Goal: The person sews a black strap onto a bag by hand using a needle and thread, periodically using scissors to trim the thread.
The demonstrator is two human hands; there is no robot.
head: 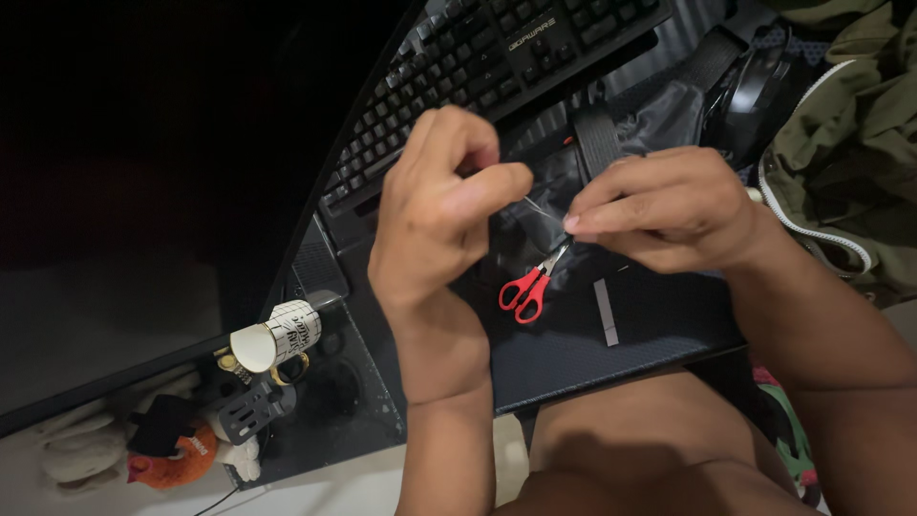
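Plush toy [172, 457]: orange and white, at the lower left on the pale floor, partly under a dark perforated piece.
Paper tube [277, 336]: short white roll with dark print, lying on its side at the left end of the tabletop [611, 363], open end toward the camera.
Keyboard [478, 67]: black, set at a slant across the upper middle, behind both hands.
Left hand [435, 215]: raised above the tabletop, fingers curled narrow, thumb and forefinger pinched on one end of a thin pale thread [544, 212].
Thread: fine and hard to make out, running between the two hands, above the scissors.
Scissors [527, 287]: small, red handles, lying flat on the dark tabletop just below the hands, blades pointing up toward the right hand; neither hand touches them.
Grey strip [606, 311]: narrow and flat, lying just right of the scissors.
Right hand [669, 205]: fingers gathered close, fingertips pinching the other end of the thread.
Headphones [755, 86]: black, upper right, beside the keyboard.
Jacket [850, 143]: olive green with a white zip, bunched at the far right.
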